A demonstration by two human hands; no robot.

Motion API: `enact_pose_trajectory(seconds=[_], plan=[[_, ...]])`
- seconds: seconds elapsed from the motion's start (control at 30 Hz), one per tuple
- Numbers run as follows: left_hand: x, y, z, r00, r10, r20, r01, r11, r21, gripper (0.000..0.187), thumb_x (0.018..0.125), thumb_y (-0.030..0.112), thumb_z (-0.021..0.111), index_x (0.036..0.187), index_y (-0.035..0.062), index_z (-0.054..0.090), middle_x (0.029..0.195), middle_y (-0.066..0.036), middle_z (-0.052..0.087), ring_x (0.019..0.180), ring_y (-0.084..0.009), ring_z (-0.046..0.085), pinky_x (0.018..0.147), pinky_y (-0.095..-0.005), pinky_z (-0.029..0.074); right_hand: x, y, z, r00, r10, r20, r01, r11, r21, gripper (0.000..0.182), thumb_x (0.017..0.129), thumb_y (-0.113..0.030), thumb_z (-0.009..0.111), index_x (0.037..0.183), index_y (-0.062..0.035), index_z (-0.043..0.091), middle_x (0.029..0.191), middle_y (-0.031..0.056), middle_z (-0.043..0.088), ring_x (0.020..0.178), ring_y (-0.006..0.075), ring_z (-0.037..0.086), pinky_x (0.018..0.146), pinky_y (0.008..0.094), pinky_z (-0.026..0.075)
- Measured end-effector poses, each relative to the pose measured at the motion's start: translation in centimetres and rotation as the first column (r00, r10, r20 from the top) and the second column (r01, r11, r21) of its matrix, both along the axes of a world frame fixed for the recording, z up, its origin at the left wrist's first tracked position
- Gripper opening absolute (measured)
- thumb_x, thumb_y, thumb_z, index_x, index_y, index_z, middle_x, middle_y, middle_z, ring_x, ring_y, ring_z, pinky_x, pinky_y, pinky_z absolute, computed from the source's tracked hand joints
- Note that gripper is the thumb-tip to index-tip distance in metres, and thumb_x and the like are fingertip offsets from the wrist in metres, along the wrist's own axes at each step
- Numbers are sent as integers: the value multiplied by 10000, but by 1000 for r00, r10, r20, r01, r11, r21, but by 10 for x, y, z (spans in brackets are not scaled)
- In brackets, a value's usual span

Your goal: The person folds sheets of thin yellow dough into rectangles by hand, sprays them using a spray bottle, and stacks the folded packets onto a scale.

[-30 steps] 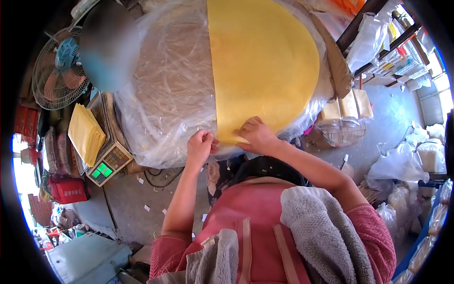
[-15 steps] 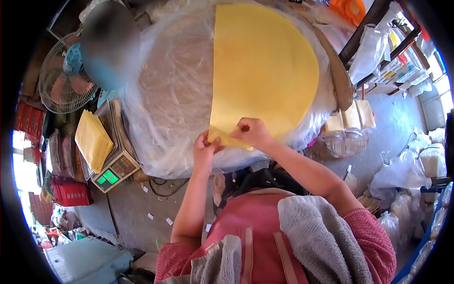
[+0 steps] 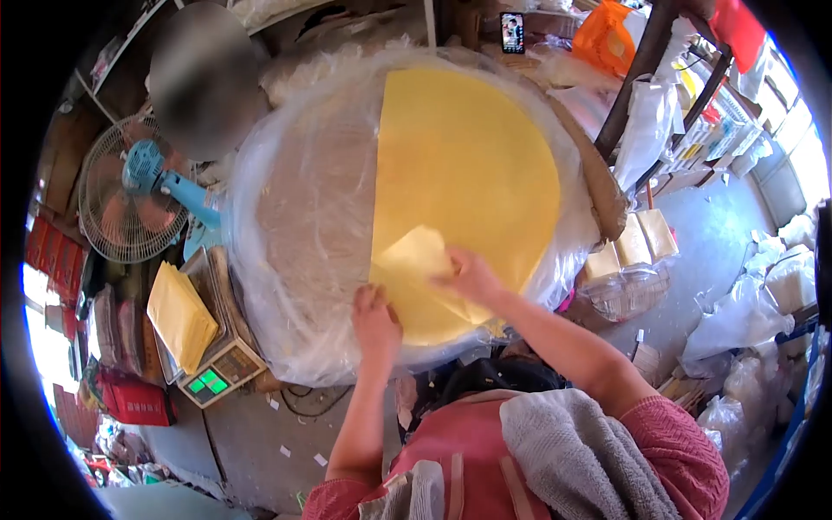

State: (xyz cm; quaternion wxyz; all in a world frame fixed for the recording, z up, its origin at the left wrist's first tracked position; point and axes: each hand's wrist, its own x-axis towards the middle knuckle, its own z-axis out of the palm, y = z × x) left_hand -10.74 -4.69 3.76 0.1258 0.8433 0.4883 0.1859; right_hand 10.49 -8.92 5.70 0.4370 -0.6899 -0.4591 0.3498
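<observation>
A large, thin, half-round yellow sheet covers the right part of a round, plastic-wrapped work surface. Its straight edge runs down the middle. At the near end, a paler flap of the sheet is lifted and folded back over. My right hand grips the right side of this flap with closed fingers. At the near left corner of the sheet rests my left hand, fingers stretched forward and thumb apart, touching the surface by the straight edge. Its fingertips are partly hard to make out.
Folded yellow sheets lie stacked on a digital scale at left. Behind it stands a blue fan, near a person with a blurred head. A phone stands at the back. Packed yellow bundles sit at right.
The near end of the sheet has been lifted and turned back by my right hand. My left hand's fingers have spread forward from their pinch. The view has tilted up, showing the phone.
</observation>
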Motion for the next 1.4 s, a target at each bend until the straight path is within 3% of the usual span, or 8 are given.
enact_pose_trajectory(seconds=[0.1, 0.2, 0.47, 0.73, 0.8, 0.93, 1.3, 1.4], plan=[[21, 7, -42, 986, -160, -45, 162, 986, 47, 635, 835, 253, 565, 1299, -120, 343, 1379, -294, 313, 1321, -431, 225, 1086, -491, 200, -30, -22, -18, 955, 224, 195, -247, 963, 106, 595, 747, -369, 717, 1213, -38, 554, 1109, 221, 608, 1031, 303, 599, 878, 354, 462], [37, -11, -39, 1000, -2, 19, 2, 1000, 5, 732, 838, 371, 568, 1336, -96, 306, 1408, -300, 258, 1325, -445, 203, 1088, -501, 178, -27, -7, -4, 982, 58, 178, 1, 950, -313, 565, 778, -366, 688, 1168, 22, 562, 1064, 252, 614, 1005, 311, 610, 853, 369, 471], [33, -14, -44, 993, 2, -119, 13, 992, 125, 830, 808, 499, 561, 1371, -49, 293, 1442, -250, 238, 1335, -448, 181, 1087, -504, 170, 124, 85, 30, 969, -200, 148, 165, 961, 221, 492, 776, -369, 652, 963, 82, 604, 831, 137, 659, 748, 247, 629, 665, 374, 499], [57, 8, 12, 868, -100, -486, -45, 960, -277, 764, 817, 457, 562, 1355, -33, 331, 1443, -240, 241, 1340, -435, 178, 1076, -530, 176, 176, 87, 80, 958, -181, 221, 162, 981, 104, 374, 785, -294, 665, 916, 54, 631, 808, 146, 670, 749, 232, 644, 689, 366, 501], [84, 22, 0, 963, -98, -251, 45, 976, -212, 745, 837, 452, 541, 1363, -26, 319, 1454, -223, 229, 1347, -424, 162, 1070, -550, 168, 151, 77, 93, 994, -83, 67, 77, 994, 82, 395, 778, -324, 667, 881, 57, 638, 774, 160, 668, 744, 255, 646, 693, 377, 501], [137, 38, -31, 984, -125, 129, 133, 990, -56, 713, 868, 455, 499, 1381, 1, 301, 1470, -195, 211, 1362, -399, 138, 1063, -586, 137, 138, 81, 93, 908, -66, 414, 8, 990, 142, 404, 797, -330, 662, 978, 29, 632, 893, 149, 661, 828, 234, 633, 742, 370, 495], [150, 43, -18, 945, -121, -304, 34, 960, -276, 690, 867, 491, 460, 1421, 124, 276, 1484, -173, 201, 1365, -432, 89, 1092, -549, 56, 201, 116, 214, 825, -76, 560, 35, 996, 83, 383, 802, -355, 630, 961, -7, 640, 880, 161, 657, 820, 265, 636, 746, 386, 484], [178, 51, -42, 979, -198, -55, 192, 977, -91, 682, 864, 475, 471, 1415, 117, 286, 1485, -162, 197, 1365, -434, 82, 1089, -559, 52, 186, 121, 194, 745, -19, 667, -36, 997, 69, 396, 807, -368, 625, 963, -5, 643, 860, 177, 653, 830, 273, 628, 765, 396, 475]])
